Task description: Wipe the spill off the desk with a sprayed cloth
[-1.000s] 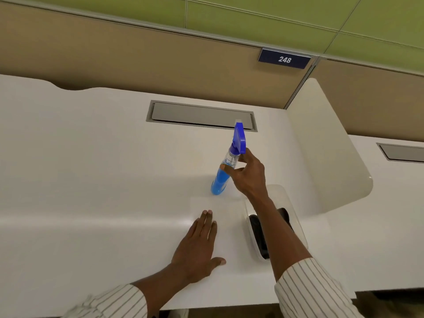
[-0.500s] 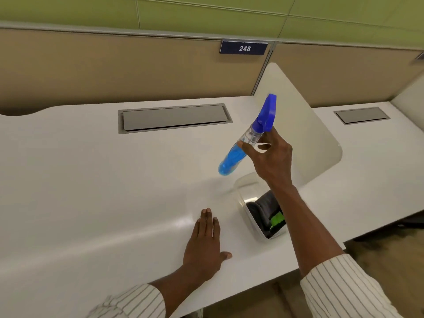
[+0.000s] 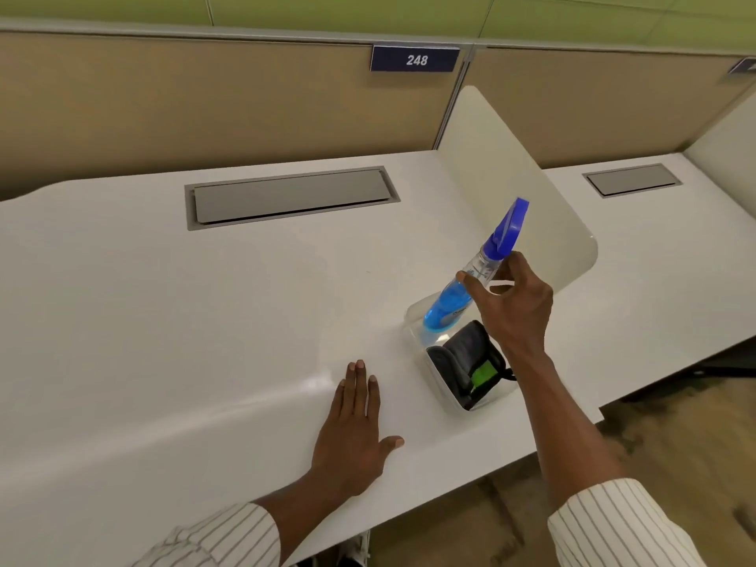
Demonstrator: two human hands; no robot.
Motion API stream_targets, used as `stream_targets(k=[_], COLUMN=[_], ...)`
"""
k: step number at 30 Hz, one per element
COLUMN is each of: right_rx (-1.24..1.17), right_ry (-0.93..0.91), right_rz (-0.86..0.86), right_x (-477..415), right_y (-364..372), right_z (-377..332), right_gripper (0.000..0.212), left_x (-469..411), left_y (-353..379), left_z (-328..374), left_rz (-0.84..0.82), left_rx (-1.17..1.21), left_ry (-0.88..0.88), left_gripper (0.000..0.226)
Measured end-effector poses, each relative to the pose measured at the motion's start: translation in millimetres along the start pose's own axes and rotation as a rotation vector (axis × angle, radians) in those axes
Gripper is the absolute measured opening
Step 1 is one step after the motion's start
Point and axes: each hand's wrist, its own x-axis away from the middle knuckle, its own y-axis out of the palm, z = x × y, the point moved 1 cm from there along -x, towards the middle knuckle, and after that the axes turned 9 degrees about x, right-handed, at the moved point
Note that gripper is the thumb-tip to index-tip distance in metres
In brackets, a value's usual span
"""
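Note:
My right hand (image 3: 513, 304) grips a clear spray bottle (image 3: 448, 305) with blue liquid and a blue trigger head, tilted, its base over the far end of a clear plastic bin (image 3: 448, 396). Inside the bin lies a folded dark grey cloth (image 3: 462, 354) with a green label. My left hand (image 3: 354, 435) lies flat, palm down and fingers together, on the white desk (image 3: 184, 341) near its front edge, left of the bin. I cannot make out a spill on the desk surface.
A grey cable hatch (image 3: 290, 196) is set into the desk at the back. A white rounded divider (image 3: 503, 173) stands right of the bin, with a neighbouring desk beyond. A tan partition carries a sign reading 248 (image 3: 415, 59).
My right hand has lifted the spray bottle off the desk and carried it right and toward me, over the bin. The view has shifted left. My left hand stays flat on the desk.

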Motion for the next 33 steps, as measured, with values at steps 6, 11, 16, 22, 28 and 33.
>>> stream_targets(k=[6, 11, 16, 22, 28, 33], right_rx=[-0.001, 0.016, 0.001, 0.010, 0.025, 0.120], right_ry=[0.026, 0.009, 0.013, 0.042, 0.063, 0.144], right_rz=[-0.060, -0.097, -0.096, -0.132, -0.176, -0.225], right_x=[10, 14, 14, 16, 25, 42], right_y=[20, 29, 33, 35, 34, 21], right_z=[15, 22, 26, 26, 30, 26], right_gripper=[0.056, 0.056, 0.059, 0.065, 0.070, 0.086], left_x=[-1, 0, 1, -1, 1, 10], left_y=[4, 8, 1, -1, -16, -45], left_z=[-1, -2, 6, 9, 14, 13], left_rz=[0.031, 0.055, -0.009, -0.087, -0.122, -0.098], left_rx=[-0.007, -0.019, -0.023, -0.052, -0.011, 0.037], left_ry=[0.008, 0.002, -0.047, -0.058, -0.054, -0.087], left_gripper=[0.105, 0.104, 0.104, 0.103, 0.104, 0.083])
